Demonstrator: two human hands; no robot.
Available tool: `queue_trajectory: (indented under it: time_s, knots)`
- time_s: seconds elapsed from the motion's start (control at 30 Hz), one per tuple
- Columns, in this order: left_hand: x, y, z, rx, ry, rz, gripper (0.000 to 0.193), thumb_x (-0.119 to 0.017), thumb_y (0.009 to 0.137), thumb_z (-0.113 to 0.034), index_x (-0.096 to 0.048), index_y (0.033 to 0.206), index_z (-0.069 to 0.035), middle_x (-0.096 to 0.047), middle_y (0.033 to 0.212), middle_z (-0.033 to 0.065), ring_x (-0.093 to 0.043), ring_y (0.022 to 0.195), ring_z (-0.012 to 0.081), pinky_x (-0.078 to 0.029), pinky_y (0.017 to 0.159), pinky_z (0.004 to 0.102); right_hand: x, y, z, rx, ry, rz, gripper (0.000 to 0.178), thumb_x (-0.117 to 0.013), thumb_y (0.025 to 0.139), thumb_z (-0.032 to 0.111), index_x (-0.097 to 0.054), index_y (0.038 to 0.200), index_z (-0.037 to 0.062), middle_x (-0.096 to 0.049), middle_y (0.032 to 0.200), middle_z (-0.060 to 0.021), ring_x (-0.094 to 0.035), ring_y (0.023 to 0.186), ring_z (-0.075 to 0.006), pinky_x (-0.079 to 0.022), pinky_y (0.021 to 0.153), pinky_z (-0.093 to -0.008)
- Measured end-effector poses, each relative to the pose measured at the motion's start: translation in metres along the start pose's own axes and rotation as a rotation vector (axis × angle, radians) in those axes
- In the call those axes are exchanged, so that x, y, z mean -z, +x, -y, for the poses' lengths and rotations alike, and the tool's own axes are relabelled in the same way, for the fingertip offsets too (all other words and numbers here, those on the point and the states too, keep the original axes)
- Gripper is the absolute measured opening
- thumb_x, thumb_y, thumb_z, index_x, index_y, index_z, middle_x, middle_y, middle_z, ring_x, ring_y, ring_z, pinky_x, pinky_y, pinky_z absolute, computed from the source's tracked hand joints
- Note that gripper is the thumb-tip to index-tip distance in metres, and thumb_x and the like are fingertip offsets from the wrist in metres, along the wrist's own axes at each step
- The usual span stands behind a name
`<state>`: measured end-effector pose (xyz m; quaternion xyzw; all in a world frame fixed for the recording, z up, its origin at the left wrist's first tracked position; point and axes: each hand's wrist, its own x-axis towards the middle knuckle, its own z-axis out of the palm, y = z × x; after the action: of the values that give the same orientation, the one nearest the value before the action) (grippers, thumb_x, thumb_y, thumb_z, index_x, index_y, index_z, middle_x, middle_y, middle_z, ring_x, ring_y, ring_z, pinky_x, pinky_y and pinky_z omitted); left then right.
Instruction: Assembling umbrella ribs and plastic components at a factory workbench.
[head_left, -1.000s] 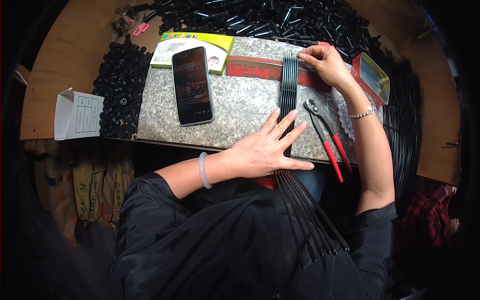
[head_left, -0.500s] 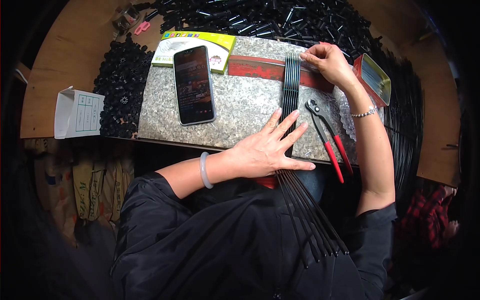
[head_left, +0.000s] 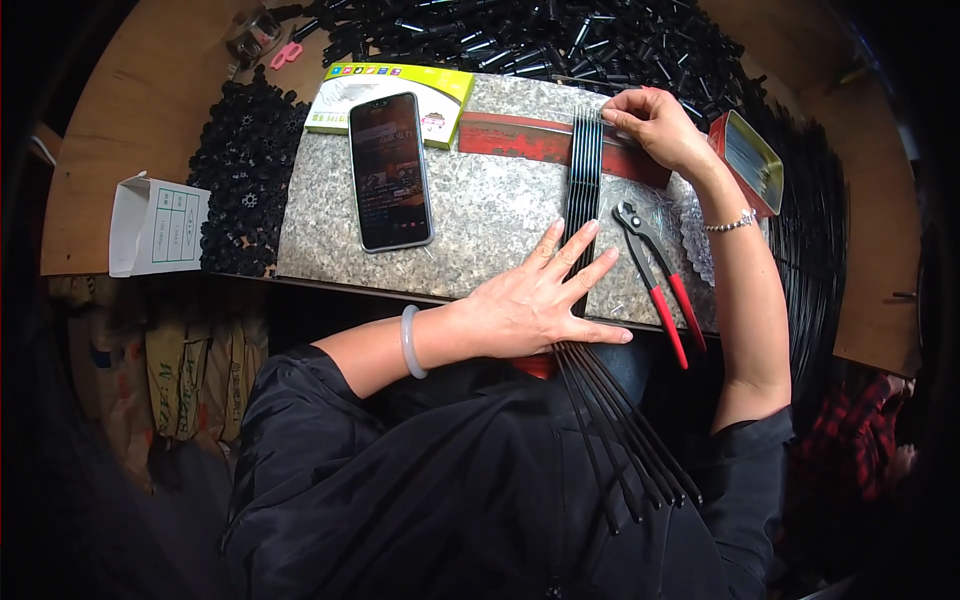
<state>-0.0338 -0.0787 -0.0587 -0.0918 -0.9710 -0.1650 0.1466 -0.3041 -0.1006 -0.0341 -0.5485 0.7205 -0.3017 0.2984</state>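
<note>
A row of thin black rods (head_left: 585, 185) lies side by side across a red metal bar (head_left: 515, 139) on a speckled stone-look board (head_left: 480, 220). My left hand (head_left: 535, 300) rests flat over the rods with its fingers spread. Below it they fan out over my lap, ending in small rounded tips. At the rods' far ends, my right hand (head_left: 655, 128) has thumb and index finger pinched together; whatever sits between them is too small to make out. Red-handled pliers (head_left: 660, 275) lie open-jawed to the right of the rods.
Left of the rods are a phone (head_left: 390, 175) and a green and white box (head_left: 456, 92). An open tin (head_left: 752, 160) of thin wires stands at right, near long black rods (head_left: 815, 230). Black tubular parts (head_left: 560, 40) heap behind; toothed black parts (head_left: 245, 170) and a white carton (head_left: 160, 228) sit left.
Both hands keep nearly the same place and pose. The board and the things on it appear shifted very slightly to the right in the view.
</note>
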Motion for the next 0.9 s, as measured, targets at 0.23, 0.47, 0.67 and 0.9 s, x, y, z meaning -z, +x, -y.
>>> queue_trajectory:
  time_s: [0.23, 0.47, 0.67, 0.9]
  knots:
    - [-0.0013, -0.0008, 0.001, -0.007, 0.009, -0.005, 0.069, -0.06, 0.075, -0.018, -0.038, 0.133, -0.049, -0.032, 0.141, 0.0238, -0.025, 0.131, 0.0513, -0.029, 0.1, 0.0655, 0.0012, 0.0043, 0.0014, 0.064, 0.076, 0.061, 0.015, -0.06, 0.088, 0.009, -0.064, 0.098, -0.0009, -0.065, 0.085, -0.0018, -0.056, 0.078, -0.0064, -0.047, 0.074, -0.0231]
    - [-0.001, -0.0012, -0.0007, 0.0, -0.007, -0.001, 0.069, -0.06, 0.076, -0.017, -0.038, 0.133, -0.049, -0.031, 0.142, 0.0232, -0.024, 0.131, 0.0508, -0.029, 0.1, 0.0661, -0.0028, 0.0056, 0.0024, 0.065, 0.109, 0.076, 0.015, -0.057, 0.088, 0.007, -0.062, 0.1, -0.0007, -0.065, 0.089, -0.0018, -0.057, 0.082, -0.0074, -0.047, 0.078, -0.0238]
    - [-0.0001, -0.0005, -0.0016, 0.006, 0.017, 0.012, 0.069, -0.061, 0.075, -0.018, -0.038, 0.133, -0.049, -0.029, 0.143, 0.0226, -0.024, 0.132, 0.0512, -0.03, 0.099, 0.0664, 0.0041, 0.0034, 0.0036, 0.025, 0.048, 0.099, 0.015, -0.055, 0.089, 0.007, -0.062, 0.099, -0.0013, -0.064, 0.089, -0.0015, -0.056, 0.083, -0.0069, -0.046, 0.077, -0.0233]
    - [0.0007, 0.0007, -0.0009, 0.005, -0.019, 0.001, 0.066, -0.063, 0.074, -0.022, -0.042, 0.131, -0.048, -0.029, 0.143, 0.0224, -0.024, 0.131, 0.0522, -0.031, 0.099, 0.0647, -0.0021, 0.0034, 0.0066, 0.043, 0.064, 0.097, 0.015, -0.052, 0.09, 0.005, -0.06, 0.102, 0.0001, -0.061, 0.089, 0.0015, -0.053, 0.083, -0.0048, -0.044, 0.078, -0.0212]
